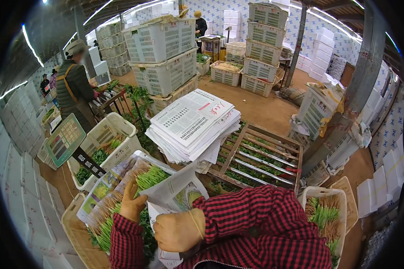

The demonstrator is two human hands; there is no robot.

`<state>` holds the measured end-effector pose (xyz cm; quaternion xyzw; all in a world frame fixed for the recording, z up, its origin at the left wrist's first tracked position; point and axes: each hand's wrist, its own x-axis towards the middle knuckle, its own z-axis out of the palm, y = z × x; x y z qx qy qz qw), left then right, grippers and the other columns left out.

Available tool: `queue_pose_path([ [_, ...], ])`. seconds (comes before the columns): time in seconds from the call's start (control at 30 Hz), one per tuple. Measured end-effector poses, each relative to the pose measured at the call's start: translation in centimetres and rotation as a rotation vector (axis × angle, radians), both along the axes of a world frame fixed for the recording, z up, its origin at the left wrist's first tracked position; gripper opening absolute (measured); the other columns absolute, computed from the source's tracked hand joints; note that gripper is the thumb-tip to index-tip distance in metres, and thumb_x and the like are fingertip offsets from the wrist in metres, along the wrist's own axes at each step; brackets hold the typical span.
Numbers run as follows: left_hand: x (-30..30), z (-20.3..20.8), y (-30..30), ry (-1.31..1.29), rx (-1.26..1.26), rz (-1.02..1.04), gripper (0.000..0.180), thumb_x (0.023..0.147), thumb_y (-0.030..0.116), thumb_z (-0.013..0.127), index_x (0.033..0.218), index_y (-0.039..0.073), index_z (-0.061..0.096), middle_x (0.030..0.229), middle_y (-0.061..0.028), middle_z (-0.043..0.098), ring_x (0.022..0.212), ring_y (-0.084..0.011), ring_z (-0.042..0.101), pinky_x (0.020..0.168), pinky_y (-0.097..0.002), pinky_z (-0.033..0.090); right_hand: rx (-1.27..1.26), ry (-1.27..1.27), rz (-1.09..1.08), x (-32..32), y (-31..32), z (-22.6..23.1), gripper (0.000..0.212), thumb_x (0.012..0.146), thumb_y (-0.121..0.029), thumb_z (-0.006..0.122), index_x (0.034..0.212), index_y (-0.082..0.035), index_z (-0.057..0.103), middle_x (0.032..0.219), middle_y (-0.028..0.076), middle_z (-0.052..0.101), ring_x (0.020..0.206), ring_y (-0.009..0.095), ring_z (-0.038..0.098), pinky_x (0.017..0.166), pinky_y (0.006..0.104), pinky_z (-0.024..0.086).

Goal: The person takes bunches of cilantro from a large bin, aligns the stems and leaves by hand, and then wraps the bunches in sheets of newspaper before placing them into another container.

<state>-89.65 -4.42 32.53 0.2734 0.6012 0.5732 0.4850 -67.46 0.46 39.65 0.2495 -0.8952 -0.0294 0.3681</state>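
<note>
Both my hands wear tan gloves and stick out of red-and-black checked sleeves. My left hand (132,204) lies over bundles of green-stemmed leafy vegetables (151,178), its thumb and forefinger apart. Right of it, my right hand (178,229) is closed, knuckles up, on a sheet of newspaper (170,190) that bends up beside the bundles; its fingertips are hidden. More printed paper (104,188) lies around the vegetables, which sit in a tan basket (74,219). Pale brown root ends show on several bundles.
A tall newspaper stack (193,119) stands ahead, beside a metal-barred rack (260,154) over greens. A digital scale display (65,140) rises at left by a white crate (121,123). Another vegetable crate (343,215) is at right. Stacked crates (164,69) and a co-worker (74,85) are beyond.
</note>
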Motion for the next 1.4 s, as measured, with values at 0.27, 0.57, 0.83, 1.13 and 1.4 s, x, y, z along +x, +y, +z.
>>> queue_pose_path([
  [0.27, -1.5, -4.1, -4.0, 0.218, -0.131, -0.241, 0.085, 0.083, -0.005, 0.073, 0.158, 0.003, 0.034, 0.15, -0.0241, 0.05, 0.129, -0.0338, 0.057, 0.106, -0.0452, 0.049, -0.099, -0.105, 0.178, -3.8, -6.6, -5.9, 0.018, 0.074, -0.025, 0.064, 0.064, -0.011, 0.067, 0.066, 0.005, 0.065, 0.066, 0.026, 0.063, 0.063, 0.0404, 0.044],
  [0.57, -2.7, -2.9, -10.5, -0.169, 0.097, 0.03, 0.024, 0.095, -0.007, 0.06, 0.117, -0.011, 0.067, 0.105, -0.0193, 0.075, 0.09, -0.0245, 0.073, 0.085, -0.0382, 0.06, -0.399, -0.429, -0.191, 0.9, -1.6, 0.2, 0.106, 0.075, -0.071, 0.074, 0.157, -0.014, 0.041, 0.162, 0.016, 0.038, 0.152, 0.038, 0.03, 0.125, 0.0528, 0.022],
  [0.83, -11.8, -5.4, -13.0, 0.123, 0.422, 0.167, 0.02, 0.099, 0.005, 0.057, 0.079, 0.006, 0.055, 0.078, -0.0029, 0.063, 0.069, -0.0146, 0.06, 0.067, -0.0289, 0.055, -0.838, -0.123, -0.989, 9.6, 4.3, -5.7, 0.118, 0.068, -0.035, 0.094, 0.16, -0.004, 0.027, 0.156, 0.028, 0.04, 0.146, 0.044, 0.038, 0.122, 0.0485, 0.033],
  [1.13, -10.1, -13.9, -20.1, 0.107, 0.211, 0.633, 0.017, 0.1, 0.011, 0.057, 0.084, 0.006, 0.058, 0.08, -0.0012, 0.059, 0.072, -0.0122, 0.054, 0.069, -0.0272, 0.049, -2.18, -0.52, -0.362, 13.8, -1.2, -17.8, 0.1, 0.091, -0.07, 0.061, 0.158, -0.001, 0.033, 0.151, 0.022, 0.05, 0.14, 0.033, 0.049, 0.111, 0.0463, 0.046],
  [1.4, -9.4, -25.3, -19.4, 0.291, 0.226, 0.726, 0.018, 0.101, 0.017, 0.057, 0.088, 0.006, 0.061, 0.081, 0.0004, 0.056, 0.073, -0.0101, 0.049, 0.071, -0.0256, 0.044, -2.333, -0.442, -0.274, 8.9, 0.8, -16.2, 0.084, 0.101, -0.065, 0.034, 0.155, -0.001, 0.036, 0.141, 0.019, 0.06, 0.123, 0.032, 0.062, 0.107, 0.0436, 0.047],
])
